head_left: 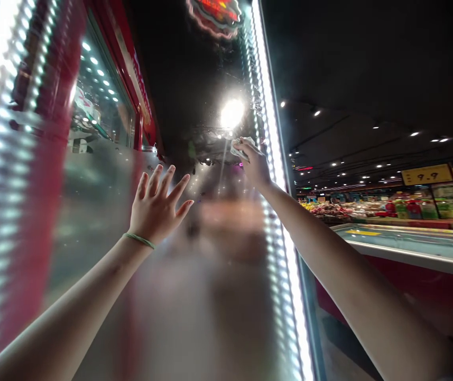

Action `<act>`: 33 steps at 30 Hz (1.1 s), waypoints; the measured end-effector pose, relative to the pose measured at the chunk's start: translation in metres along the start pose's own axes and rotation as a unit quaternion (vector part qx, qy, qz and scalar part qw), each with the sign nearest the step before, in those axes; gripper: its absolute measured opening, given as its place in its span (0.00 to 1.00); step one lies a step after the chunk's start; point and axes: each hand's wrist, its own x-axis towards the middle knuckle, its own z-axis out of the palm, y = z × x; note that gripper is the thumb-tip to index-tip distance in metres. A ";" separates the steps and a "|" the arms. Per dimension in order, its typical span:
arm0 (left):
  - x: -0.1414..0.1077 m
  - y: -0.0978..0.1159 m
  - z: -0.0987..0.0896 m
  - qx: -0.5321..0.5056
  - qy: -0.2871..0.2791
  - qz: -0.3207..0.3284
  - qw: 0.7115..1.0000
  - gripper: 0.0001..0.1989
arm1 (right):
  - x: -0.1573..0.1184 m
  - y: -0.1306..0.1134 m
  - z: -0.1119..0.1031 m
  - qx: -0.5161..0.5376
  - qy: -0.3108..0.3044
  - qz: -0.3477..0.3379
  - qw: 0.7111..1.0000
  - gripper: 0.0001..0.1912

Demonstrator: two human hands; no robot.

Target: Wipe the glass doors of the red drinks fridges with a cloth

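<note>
A tall glass panel (226, 296) fills the middle, its lower part fogged and its upper part clearer. My left hand (158, 203) lies flat against the glass with its fingers spread, a thin green band (139, 239) around the wrist. Higher up and to the right, my right hand (255, 165) is closed on a crumpled pale cloth (239, 150) at the glass, close to the bright light strip (279, 164) along the panel's right edge. The cloth is partly hidden by the fingers.
A red-framed glass cabinet (105, 90) with lights stands at the left. On the right is a low freezer case (404, 248) with a pale rim. Bottles (414, 209), heaped goods and a yellow price sign (427, 175) are behind it. A red sign (220, 13) hangs at the top.
</note>
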 end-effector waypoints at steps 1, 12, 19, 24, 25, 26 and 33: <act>0.000 0.000 0.001 0.006 0.002 0.003 1.000 0.29 | -0.001 0.000 0.002 0.010 -0.012 -0.019 1.000 0.24; -0.004 -0.004 0.002 0.027 0.023 0.019 0.999 0.28 | -0.021 0.021 -0.026 -0.026 -0.051 -0.045 0.997 0.22; -0.003 -0.003 0.004 0.018 0.027 0.017 0.999 0.29 | -0.053 0.020 -0.026 -0.055 0.013 0.008 0.998 0.23; -0.004 -0.004 0.002 0.018 0.033 0.020 0.999 0.28 | -0.056 0.019 -0.024 -0.048 0.044 0.048 0.997 0.21; -0.004 -0.005 0.002 0.018 0.032 0.020 0.999 0.28 | -0.059 0.019 -0.025 -0.053 0.060 0.069 0.994 0.19; -0.004 -0.005 0.001 0.018 0.032 0.018 0.999 0.28 | -0.062 0.018 -0.027 -0.055 0.069 0.081 0.993 0.18; -0.004 -0.003 0.002 0.015 0.034 0.018 0.999 0.28 | -0.067 0.018 -0.028 -0.024 0.038 0.039 0.998 0.19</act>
